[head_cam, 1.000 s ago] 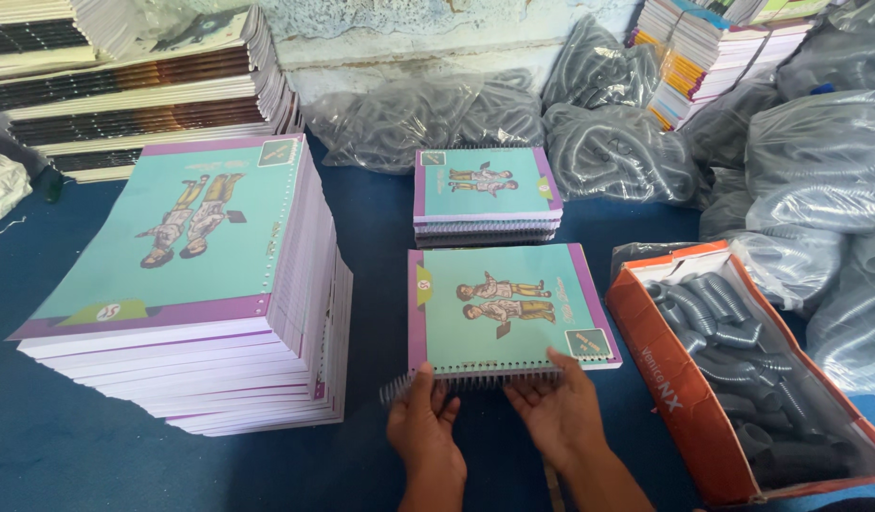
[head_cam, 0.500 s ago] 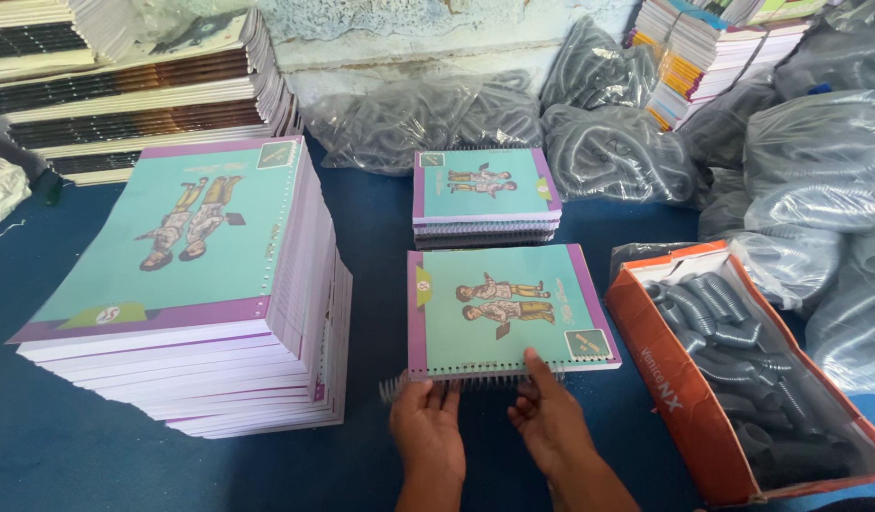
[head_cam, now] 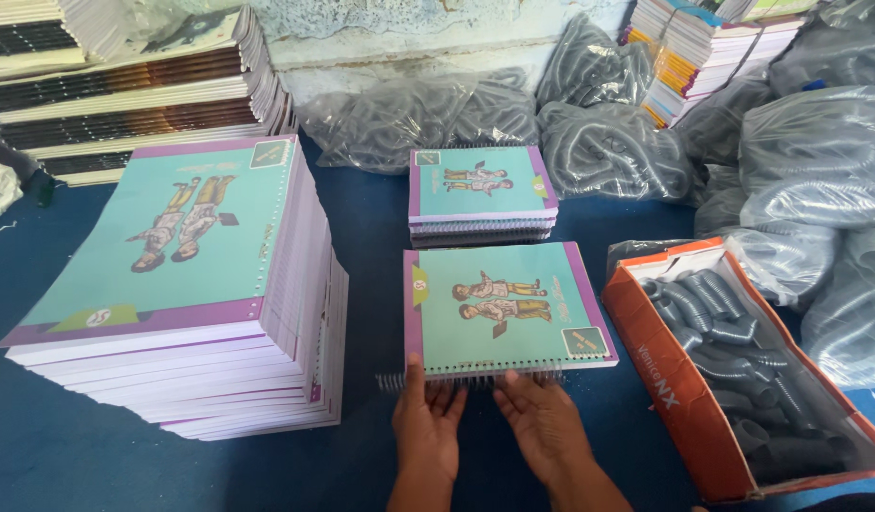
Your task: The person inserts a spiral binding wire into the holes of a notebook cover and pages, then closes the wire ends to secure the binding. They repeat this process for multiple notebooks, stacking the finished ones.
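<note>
Shifted leftward along spiral coil (head_cam: 466, 381): left hand (head_cam: 428, 427), right hand (head_cam: 542, 422), fingers spread, pressing it.
Hemmed by tall notebook stack (head_cam: 186, 284) left, orange box (head_cam: 731, 370) right; teal notebook (head_cam: 504, 303) just ahead.

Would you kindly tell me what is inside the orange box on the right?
The orange box holds dark grey spiral binding coils, lying loose and piled. What lies beneath the top coils, and the box floor, is covered.

We see a glossy card cover on the near notebook (head_cam: 506, 305), its dark wire spiral (head_cam: 456, 381), and clear shiny plastic bags (head_cam: 817, 156) far right.
</note>
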